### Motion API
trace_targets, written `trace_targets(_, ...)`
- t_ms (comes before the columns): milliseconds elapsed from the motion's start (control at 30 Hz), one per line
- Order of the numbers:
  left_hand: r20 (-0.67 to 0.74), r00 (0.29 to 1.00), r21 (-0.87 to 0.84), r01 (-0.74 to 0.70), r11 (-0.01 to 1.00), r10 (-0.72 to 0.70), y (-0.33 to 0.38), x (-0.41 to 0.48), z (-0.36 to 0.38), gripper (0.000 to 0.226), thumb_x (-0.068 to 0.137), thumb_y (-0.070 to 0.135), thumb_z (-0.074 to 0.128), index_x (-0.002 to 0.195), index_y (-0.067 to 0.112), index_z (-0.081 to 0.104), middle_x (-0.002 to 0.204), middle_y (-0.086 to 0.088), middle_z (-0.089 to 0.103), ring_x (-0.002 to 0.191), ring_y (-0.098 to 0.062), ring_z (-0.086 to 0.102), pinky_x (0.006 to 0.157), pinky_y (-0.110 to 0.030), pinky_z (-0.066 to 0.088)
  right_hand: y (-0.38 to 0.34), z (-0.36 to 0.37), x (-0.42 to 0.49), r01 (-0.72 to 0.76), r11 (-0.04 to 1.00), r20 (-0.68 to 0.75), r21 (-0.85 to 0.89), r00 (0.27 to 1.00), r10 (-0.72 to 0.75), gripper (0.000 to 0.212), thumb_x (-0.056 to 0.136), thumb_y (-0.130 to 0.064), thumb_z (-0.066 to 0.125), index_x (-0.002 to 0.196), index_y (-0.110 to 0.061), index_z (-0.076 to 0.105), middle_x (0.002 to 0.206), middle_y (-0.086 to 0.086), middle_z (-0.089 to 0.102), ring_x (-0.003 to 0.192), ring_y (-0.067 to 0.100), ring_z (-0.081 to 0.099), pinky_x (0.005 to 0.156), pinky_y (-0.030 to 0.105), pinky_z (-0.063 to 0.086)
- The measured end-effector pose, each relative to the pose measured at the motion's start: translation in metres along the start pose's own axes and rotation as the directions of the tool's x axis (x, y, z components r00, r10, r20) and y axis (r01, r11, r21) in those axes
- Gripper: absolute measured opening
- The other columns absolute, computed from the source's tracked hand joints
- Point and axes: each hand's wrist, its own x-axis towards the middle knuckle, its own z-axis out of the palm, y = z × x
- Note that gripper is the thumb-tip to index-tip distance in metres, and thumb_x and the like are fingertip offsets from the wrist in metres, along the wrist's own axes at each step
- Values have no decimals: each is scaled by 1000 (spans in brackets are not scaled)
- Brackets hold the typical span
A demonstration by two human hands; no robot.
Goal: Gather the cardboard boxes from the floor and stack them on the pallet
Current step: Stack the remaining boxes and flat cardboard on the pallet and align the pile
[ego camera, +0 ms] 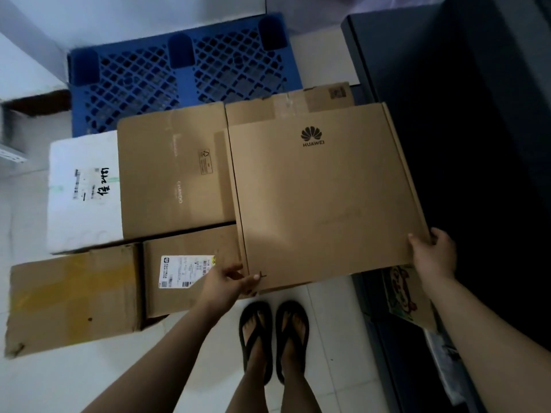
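Note:
A large flat brown box with a black logo (pixel 325 192) is held up in front of me. My left hand (pixel 229 280) grips its near left corner, and my right hand (pixel 433 251) grips its near right corner. Beyond it lies the blue plastic pallet (pixel 179 76), bare on top. On the floor to the left lie a flat brown box (pixel 173 174), a white foam box with black writing (pixel 83 192), a labelled brown box (pixel 185 272) and a taped brown box (pixel 74 296). Another brown box (pixel 298 102) peeks out behind the held one.
A dark cabinet (pixel 462 114) stands close on the right. A printed carton (pixel 408 296) leans at its foot. My feet in dark sandals (pixel 272 335) stand on the white tiled floor. A white wall runs behind the pallet.

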Motion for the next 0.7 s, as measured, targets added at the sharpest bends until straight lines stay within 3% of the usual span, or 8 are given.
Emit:
trace_targets(167,-57,998,-69,13,998,-17,-5,-7,10,59,82,17,71,134,0,48,81,2,64,68,-7,64,50,-6,46,7,3,4,-10,1000,-19,28,1000,11,55,87,-35,63,136,-15,46,138,12,47,120,36,50,94,46,48)
trace_targets(267,-43,999,-51,18,999,-20,-14,-9,10,62,81,19,72,135,0,47,87,-8,68,74,-14,66,67,-20,49,9,2,4,-13,999,0,39,1000,13,56,86,-37,65,135,-20,46,138,9,47,118,34,52,94,48,49)
trace_targets(367,-53,999,-25,4,1000,-5,-15,-13,12,60,82,18,72,134,0,48,84,-9,68,70,-13,64,65,-23,47,7,0,4,-15,1000,19,-1,1000,15,58,85,-38,66,136,-21,45,137,10,50,116,35,54,93,47,50)
trace_targets(533,-64,998,69,-2,998,7,-7,-18,16,40,89,15,63,126,5,57,79,-4,65,74,-15,62,72,-28,50,-11,2,1,-61,976,11,-210,998,64,56,86,-33,64,134,-12,44,133,18,53,114,39,56,91,53,50)
trace_targets(600,-93,996,92,15,996,-7,-1,-19,16,43,91,13,60,132,5,53,91,-13,68,84,-25,65,81,-33,52,-25,1,-8,-66,936,70,-346,993,96,57,85,-26,62,135,-11,39,132,21,52,113,41,55,91,54,50)
trace_targets(700,-128,992,134,23,991,-6,20,-26,6,44,92,11,54,135,6,48,108,-19,66,87,-29,62,74,-29,48,-51,0,-30,35,858,191,-513,979,75,71,76,-28,61,139,-8,36,129,23,52,113,40,55,93,51,50)
